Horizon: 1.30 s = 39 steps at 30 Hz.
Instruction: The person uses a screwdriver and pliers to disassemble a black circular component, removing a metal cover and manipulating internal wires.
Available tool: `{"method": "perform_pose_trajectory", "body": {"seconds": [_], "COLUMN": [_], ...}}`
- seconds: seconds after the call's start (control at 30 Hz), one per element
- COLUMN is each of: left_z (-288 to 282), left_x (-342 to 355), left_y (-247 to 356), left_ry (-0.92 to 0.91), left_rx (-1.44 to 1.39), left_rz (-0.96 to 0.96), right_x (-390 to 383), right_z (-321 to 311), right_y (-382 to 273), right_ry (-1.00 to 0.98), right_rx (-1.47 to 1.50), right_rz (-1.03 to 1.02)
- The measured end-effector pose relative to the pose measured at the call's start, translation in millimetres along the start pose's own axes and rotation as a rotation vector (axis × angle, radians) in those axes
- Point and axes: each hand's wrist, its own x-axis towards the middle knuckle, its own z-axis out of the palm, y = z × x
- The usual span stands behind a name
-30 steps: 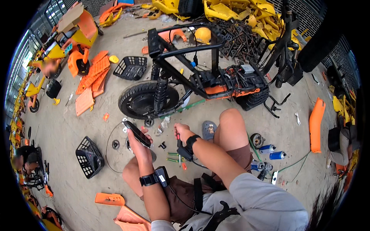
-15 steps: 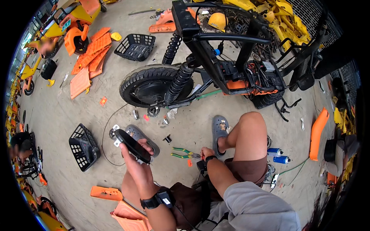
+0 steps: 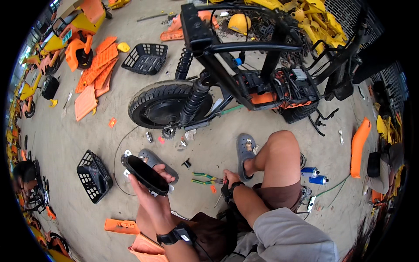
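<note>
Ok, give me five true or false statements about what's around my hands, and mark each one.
1. Your left hand holds a dark oblong object. True.
2. The handles of the pliers point toward your right hand. False: the pliers' head end does; the handles point left.
3. Blue cans are to the right of your bent right knee. True.
4. Your shoes are bright orange. False: they are grey.
5. The lower black basket sits to the left of your left hand. True.
</note>
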Motion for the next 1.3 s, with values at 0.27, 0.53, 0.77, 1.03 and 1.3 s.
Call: {"method": "perform_pose_trajectory", "body": {"seconds": [0.27, 0.53, 0.77, 1.03, 1.3], "left_z": [33, 32, 44, 77, 85], "left_x": [-6, 4, 1, 56, 72], "left_y": [-6, 2, 17, 55, 50], "left_ry": [-0.186, -0.457, -0.598, -0.521, -0.439], "left_rx": [-0.059, -0.078, -0.136, -0.131, -0.255], "left_rz": [-0.102, -0.042, 0.038, 0.109, 0.091], "right_x": [-13, -239, -359, -331, -353], "right_z": [37, 82, 108, 141, 141], "right_y": [-73, -197, -275, -269, -277], "right_ry": [-0.162, -0.135, -0.853, -0.755, -0.666], "right_rx": [-0.263, -0.676, -0.203, -0.324, -0.204], "right_rz": [-0.388, -1.222, -1.288, -1.392, -1.644]}}
